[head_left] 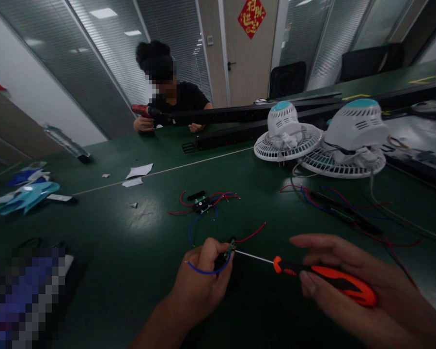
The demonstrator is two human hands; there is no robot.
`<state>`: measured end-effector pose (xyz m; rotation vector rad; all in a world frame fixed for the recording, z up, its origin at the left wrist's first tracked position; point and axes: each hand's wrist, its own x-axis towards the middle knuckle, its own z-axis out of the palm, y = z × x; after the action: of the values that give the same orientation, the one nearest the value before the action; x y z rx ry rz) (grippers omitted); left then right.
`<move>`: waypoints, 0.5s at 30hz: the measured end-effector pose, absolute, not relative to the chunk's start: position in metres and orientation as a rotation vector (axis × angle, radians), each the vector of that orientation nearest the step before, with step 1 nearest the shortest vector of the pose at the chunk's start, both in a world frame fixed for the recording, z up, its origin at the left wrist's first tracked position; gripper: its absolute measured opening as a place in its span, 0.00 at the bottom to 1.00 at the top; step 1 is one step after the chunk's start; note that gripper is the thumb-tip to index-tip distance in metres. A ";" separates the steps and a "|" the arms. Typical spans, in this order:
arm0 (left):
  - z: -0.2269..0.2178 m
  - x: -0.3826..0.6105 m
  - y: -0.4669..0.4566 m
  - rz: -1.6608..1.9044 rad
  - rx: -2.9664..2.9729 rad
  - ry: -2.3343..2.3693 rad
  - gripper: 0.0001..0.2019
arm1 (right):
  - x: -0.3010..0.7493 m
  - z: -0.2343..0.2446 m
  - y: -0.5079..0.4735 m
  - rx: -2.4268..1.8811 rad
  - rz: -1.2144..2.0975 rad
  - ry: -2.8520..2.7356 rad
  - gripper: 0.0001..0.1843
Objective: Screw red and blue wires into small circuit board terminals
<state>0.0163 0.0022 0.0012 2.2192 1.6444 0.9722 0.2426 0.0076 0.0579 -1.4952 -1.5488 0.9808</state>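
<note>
- Lying at the left on the green tabletop (109, 257): a light-blue plastic piece (39, 194), then white paper scraps (141, 170).
- Across the table, a co-worker (187, 94) grips a red drill (140, 110) beside a black bar.
- Mid-table, small modules (201, 203) with red and blue leads.
- Nearer, the left hand (203, 276) pinches a wired circuit board (232, 245), fingers closed round it.
- The screwdriver (323, 276) reaches rightward from that board, tip against or just beside it.
- Farther back, two white fans (285, 128), grilles down.
- The right hand (363, 261) cradles the handle, fingers loosely parted.
</note>
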 end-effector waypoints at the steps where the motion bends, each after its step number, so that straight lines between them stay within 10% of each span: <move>1: 0.002 0.017 0.002 0.973 2.217 1.643 0.02 | 0.243 0.058 0.008 -1.492 0.975 -1.564 0.12; 15: 0.003 0.017 0.002 0.960 2.249 1.653 0.03 | 0.249 0.046 0.011 -1.471 0.857 -1.625 0.19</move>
<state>0.0169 0.0020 0.0031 2.2493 1.6530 0.9599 0.2489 0.0111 0.0462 -1.4710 -1.6254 0.8574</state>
